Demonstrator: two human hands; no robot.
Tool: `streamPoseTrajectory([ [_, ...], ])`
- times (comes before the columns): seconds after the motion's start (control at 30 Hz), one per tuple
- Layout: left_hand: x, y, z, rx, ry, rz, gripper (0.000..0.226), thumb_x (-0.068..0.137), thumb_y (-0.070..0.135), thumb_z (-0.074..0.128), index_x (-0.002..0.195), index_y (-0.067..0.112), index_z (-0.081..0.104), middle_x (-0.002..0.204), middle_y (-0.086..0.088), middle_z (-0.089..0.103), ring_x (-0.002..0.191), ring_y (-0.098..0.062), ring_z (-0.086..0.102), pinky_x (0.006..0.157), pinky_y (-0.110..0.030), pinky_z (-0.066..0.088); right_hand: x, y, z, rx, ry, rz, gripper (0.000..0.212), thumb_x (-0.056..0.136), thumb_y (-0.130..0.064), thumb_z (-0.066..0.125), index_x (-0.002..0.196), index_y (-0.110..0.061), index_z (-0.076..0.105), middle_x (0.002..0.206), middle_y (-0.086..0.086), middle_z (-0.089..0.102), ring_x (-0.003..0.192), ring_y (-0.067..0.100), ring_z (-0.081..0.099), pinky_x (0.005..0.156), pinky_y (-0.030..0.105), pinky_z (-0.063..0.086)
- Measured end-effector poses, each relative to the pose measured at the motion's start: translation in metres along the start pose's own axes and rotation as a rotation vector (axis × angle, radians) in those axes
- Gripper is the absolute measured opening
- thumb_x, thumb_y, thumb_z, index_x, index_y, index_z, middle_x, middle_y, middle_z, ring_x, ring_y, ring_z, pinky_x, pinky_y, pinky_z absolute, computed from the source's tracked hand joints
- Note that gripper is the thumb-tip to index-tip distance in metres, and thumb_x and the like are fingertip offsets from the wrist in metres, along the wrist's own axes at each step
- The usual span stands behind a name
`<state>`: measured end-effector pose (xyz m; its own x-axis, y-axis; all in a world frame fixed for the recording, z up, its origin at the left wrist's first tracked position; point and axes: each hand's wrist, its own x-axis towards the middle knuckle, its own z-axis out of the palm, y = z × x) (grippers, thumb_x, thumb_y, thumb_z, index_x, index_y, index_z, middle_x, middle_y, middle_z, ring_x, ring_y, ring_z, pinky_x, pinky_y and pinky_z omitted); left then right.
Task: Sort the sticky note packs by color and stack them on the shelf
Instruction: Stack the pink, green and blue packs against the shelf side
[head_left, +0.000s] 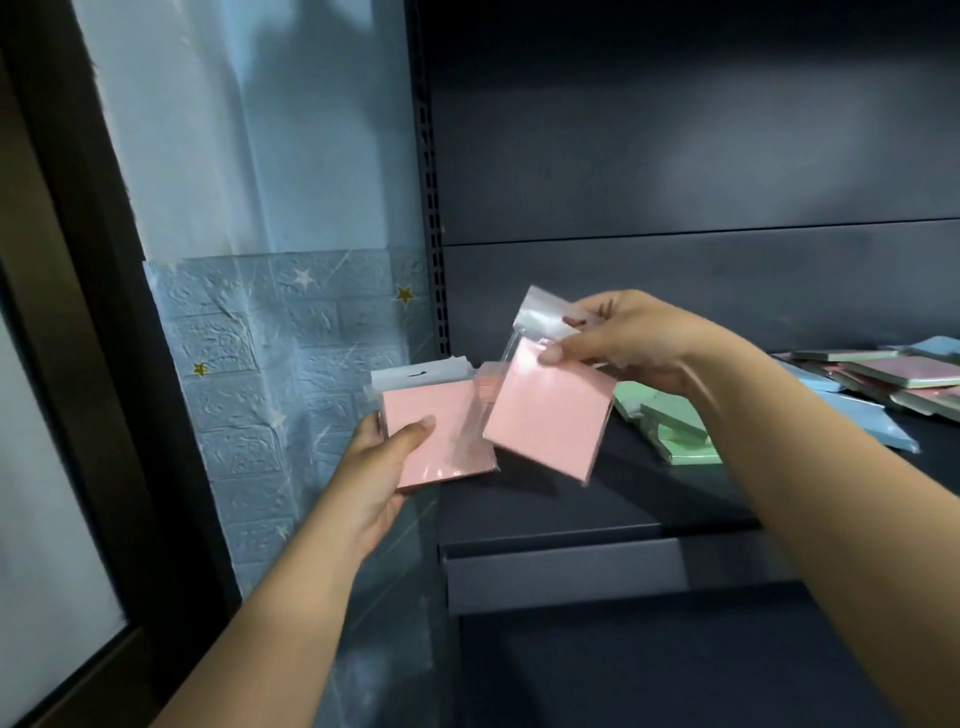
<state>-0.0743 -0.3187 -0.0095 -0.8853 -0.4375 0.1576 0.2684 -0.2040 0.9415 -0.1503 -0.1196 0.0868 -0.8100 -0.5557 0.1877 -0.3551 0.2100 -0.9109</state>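
Observation:
My left hand (382, 467) grips a pink sticky note pack (441, 431) in clear wrap, thumb on its front, at the left end of the dark shelf (597, 499). My right hand (623, 343) pinches a second pink pack (545, 415) by its clear top flap; the pack hangs tilted just right of the first and overlaps its edge. Green packs (670, 426) lie on the shelf behind my right wrist. A loose pile of blue, pink and green packs (883, 379) lies farther right.
The shelf's dark back panel (675, 156) rises behind, with a slotted upright post (434, 234) at its left. A lower shelf (623, 649) juts out below. Blue brick-pattern wall covering (270, 389) and a dark door frame (78, 312) stand to the left.

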Motion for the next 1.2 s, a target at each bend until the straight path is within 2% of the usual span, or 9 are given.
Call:
streamPoseTrajectory([
  [0.17, -0.008, -0.001, 0.003, 0.109, -0.029, 0.105, 0.036, 0.085, 0.039, 0.057, 0.112, 0.019, 0.044, 0.116, -0.007, 0.058, 0.091, -0.014, 0.058, 0.088, -0.036, 0.047, 0.006, -0.001, 0.029, -0.139, -0.028, -0.037, 0.027, 0.068, -0.002, 0.080, 0.070, -0.016, 0.057, 0.064, -0.009, 0.064, 0.056, 0.002, 0.060, 0.055, 0.014, 0.045],
  [0.27, -0.011, -0.001, 0.003, 0.238, -0.071, 0.189, 0.101, 0.038, 0.075, 0.073, 0.117, 0.020, 0.043, 0.115, 0.001, 0.060, 0.101, -0.013, 0.059, 0.093, -0.036, 0.045, 0.010, -0.001, 0.041, -0.154, -0.022, -0.098, 0.026, 0.071, -0.002, 0.078, 0.068, -0.017, 0.057, 0.046, -0.018, 0.060, 0.045, -0.006, 0.054, 0.051, 0.012, 0.042],
  [0.4, -0.011, -0.004, 0.007, 0.347, -0.112, 0.224, 0.073, 0.064, 0.025, 0.082, 0.119, 0.019, 0.035, 0.101, 0.012, 0.056, 0.088, 0.003, 0.054, 0.078, -0.017, 0.045, 0.010, -0.006, 0.063, -0.139, -0.036, -0.170, 0.023, 0.071, -0.008, 0.079, 0.071, -0.021, 0.059, 0.056, -0.015, 0.061, 0.058, 0.004, 0.053, 0.063, 0.024, 0.044],
  [0.5, -0.013, -0.009, 0.009, 0.366, -0.105, 0.302, 0.056, 0.077, 0.001, 0.068, 0.117, 0.020, 0.033, 0.098, 0.016, 0.053, 0.086, 0.008, 0.051, 0.075, -0.009, 0.046, 0.008, 0.000, 0.070, 0.081, 0.066, -0.194, 0.039, 0.077, -0.012, 0.074, 0.111, -0.019, 0.056, 0.111, -0.004, 0.054, 0.104, 0.012, 0.051, 0.089, 0.025, 0.041],
  [0.6, -0.014, -0.014, 0.008, 0.352, -0.100, 0.336, 0.056, 0.077, 0.005, 0.071, 0.113, 0.022, 0.032, 0.101, 0.015, 0.052, 0.091, 0.005, 0.052, 0.087, -0.022, 0.043, 0.000, 0.018, 0.064, 0.390, -0.007, -0.023, 0.063, 0.081, -0.025, 0.068, 0.137, -0.016, 0.039, 0.132, 0.006, 0.049, 0.114, 0.020, 0.052, 0.084, 0.030, 0.048],
  [0.67, -0.012, -0.014, 0.010, 0.371, -0.145, 0.335, 0.054, 0.071, 0.017, 0.074, 0.106, 0.026, 0.034, 0.102, 0.015, 0.051, 0.092, 0.003, 0.052, 0.089, -0.024, 0.043, -0.003, 0.025, 0.063, 0.484, -0.123, 0.008, 0.036, 0.087, -0.020, 0.060, 0.122, -0.010, 0.054, 0.108, 0.006, 0.065, 0.092, 0.018, 0.062, 0.071, 0.027, 0.052],
  [0.77, -0.008, -0.010, 0.014, 0.371, -0.251, 0.259, 0.049, 0.074, 0.009, 0.071, 0.105, 0.028, 0.038, 0.101, 0.014, 0.052, 0.092, -0.002, 0.053, 0.083, -0.018, 0.044, -0.002, 0.028, 0.065, 0.450, -0.047, -0.063, 0.016, 0.092, -0.010, 0.054, 0.107, -0.010, 0.059, 0.095, 0.004, 0.068, 0.081, 0.015, 0.064, 0.069, 0.023, 0.053],
  [0.93, -0.008, -0.011, 0.017, 0.362, -0.220, 0.240, 0.067, 0.068, 0.031, 0.073, 0.125, 0.021, 0.039, 0.111, 0.006, 0.058, 0.099, -0.006, 0.057, 0.088, -0.025, 0.047, -0.002, 0.038, 0.073, 0.363, 0.012, -0.027, 0.040, 0.094, -0.032, 0.051, 0.121, -0.003, 0.057, 0.115, 0.015, 0.066, 0.102, 0.027, 0.063, 0.092, 0.037, 0.049],
  [1.2, -0.009, -0.017, 0.017, 0.424, -0.214, 0.282, 0.090, 0.057, 0.041, 0.072, 0.134, 0.012, 0.036, 0.120, 0.004, 0.057, 0.108, -0.009, 0.056, 0.096, -0.028, 0.043, -0.002, 0.037, 0.079, 0.334, 0.043, 0.026, 0.051, 0.093, -0.043, 0.049, 0.124, -0.003, 0.054, 0.114, 0.016, 0.065, 0.106, 0.031, 0.062, 0.096, 0.043, 0.048],
])
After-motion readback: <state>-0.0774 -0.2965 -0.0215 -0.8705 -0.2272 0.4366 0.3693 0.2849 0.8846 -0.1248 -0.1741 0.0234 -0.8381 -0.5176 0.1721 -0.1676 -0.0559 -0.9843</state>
